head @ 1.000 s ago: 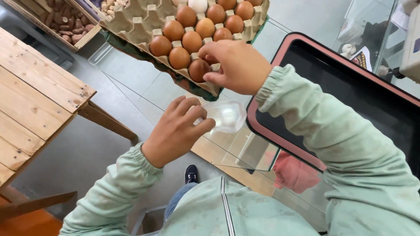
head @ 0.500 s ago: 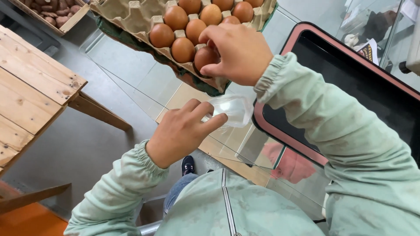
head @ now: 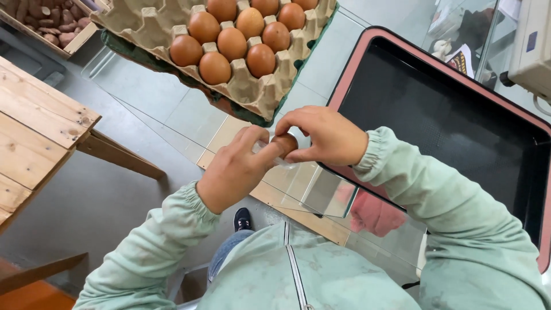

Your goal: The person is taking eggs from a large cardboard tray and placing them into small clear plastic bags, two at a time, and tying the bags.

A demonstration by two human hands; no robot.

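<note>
- Head view, hands: left hand (head: 235,172) and right hand (head: 327,136) brought together over the glass tabletop (head: 172,115), fingers curled and meeting around one brown egg (head: 285,143); left also pinching a thin clear plastic bag (head: 270,156), mostly hidden behind the fingers.
- Head view, position of the egg: between both sets of fingertips, just in front of the near edge of the egg tray (head: 252,97), left of the black tray (head: 447,126) with its red rim.
- Head view, risks: possible crack from too tight a pinch on the brittle shell; possible slip off the smooth, rounded surface and a fall onto hard glass; possible miss at the bag mouth, given the limp, see-through film.
- Head view, materials: tray of rough grey-brown moulded pulp with pointed peaks and cups; remaining eggs (head: 232,43) matte, oval, brown; wooden planks (head: 34,132) at left, pale and knotted; sleeves of soft, pale green fabric with gathered cuffs.
</note>
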